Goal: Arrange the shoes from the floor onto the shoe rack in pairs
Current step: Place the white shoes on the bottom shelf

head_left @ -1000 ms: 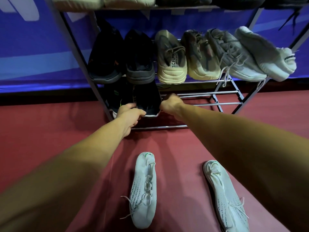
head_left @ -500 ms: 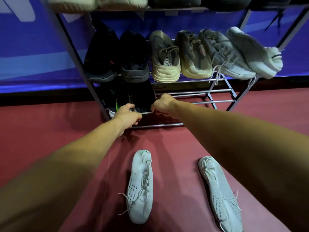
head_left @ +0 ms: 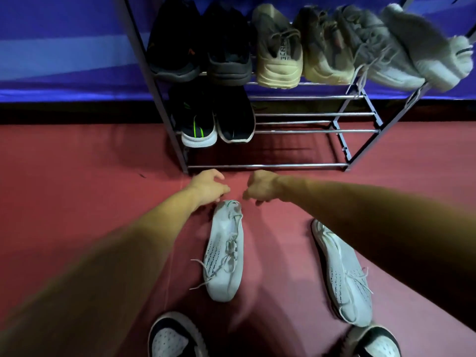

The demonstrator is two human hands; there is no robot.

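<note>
The left hand and right hand hover by the heel of 1 white knit sneaker on the floor. Fingers loosely curled, grasping nothing.

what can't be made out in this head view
- Head view, bottom edge: two dark-rimmed shoes, cut off.
- Head view: whether the left hand has a grip on the white sneaker; blur and the hand's back hide contact.
- Head view, top edge: shoe rack, upper shelves cut off.
- Head view: rightmost grey shoe, motion-blurred.
</note>
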